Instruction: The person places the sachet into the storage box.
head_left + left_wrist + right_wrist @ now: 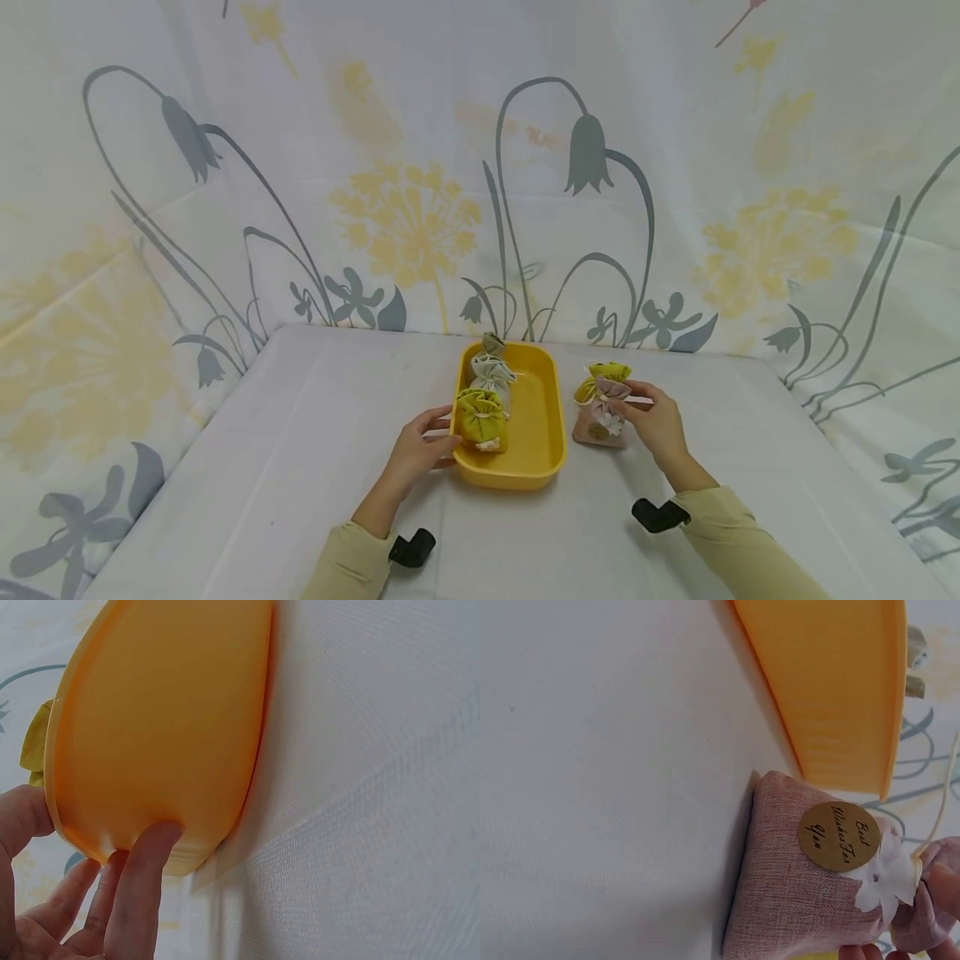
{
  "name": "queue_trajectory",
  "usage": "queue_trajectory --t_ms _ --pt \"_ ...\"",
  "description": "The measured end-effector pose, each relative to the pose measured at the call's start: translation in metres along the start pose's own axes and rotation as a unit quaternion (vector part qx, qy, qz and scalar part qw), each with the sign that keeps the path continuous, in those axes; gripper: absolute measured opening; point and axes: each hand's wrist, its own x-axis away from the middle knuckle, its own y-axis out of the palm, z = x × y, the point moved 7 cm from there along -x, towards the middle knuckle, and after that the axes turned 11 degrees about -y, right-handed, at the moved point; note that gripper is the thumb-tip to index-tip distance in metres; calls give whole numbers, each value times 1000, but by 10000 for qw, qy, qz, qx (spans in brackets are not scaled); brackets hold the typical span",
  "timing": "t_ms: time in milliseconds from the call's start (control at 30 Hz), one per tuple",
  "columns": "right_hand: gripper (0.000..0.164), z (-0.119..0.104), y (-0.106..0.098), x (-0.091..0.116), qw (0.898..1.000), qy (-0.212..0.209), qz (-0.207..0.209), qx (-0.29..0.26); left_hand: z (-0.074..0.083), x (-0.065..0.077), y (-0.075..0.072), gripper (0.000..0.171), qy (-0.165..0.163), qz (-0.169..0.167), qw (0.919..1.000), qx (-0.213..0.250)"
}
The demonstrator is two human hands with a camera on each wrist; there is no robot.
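Note:
My left hand (417,447) grips the near left side of a yellow plastic tray (545,417), thumb at the rim and fingers against the outer wall. Lined up along the tray's left side are a yellow-green drawstring pouch (483,421), a pale grey-white one (491,372) and a darker olive one (492,344) at the far end. To the right of the tray, my right hand (662,425) pinches the gathered neck of a pink drawstring pouch (787,877). This pouch carries a white flower and a round "Best Wishes For You" sticker (839,835). Its base seems to touch the table.
Another yellow-green pouch (610,372) stands right behind the pink one, partly hidden by it. A white cloth (300,500) covers the table. Behind it hangs a flower-printed curtain (420,125). Black wrist devices (658,516) sit by both sleeves.

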Motion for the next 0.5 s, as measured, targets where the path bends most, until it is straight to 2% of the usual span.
queue_trajectory --t_ms 200,333,500 --pt "51 -5 1 -6 9991 -117 -289 283 0 0 0 53 -22 17 10000 14" --pt "42 -7 3 -6 9971 -199 -554 476 -1 0 0 53 -12 -2 10000 30" --pt "35 -11 3 -2 9968 -315 -583 443 0 0 1 53 16 -8 10000 10"
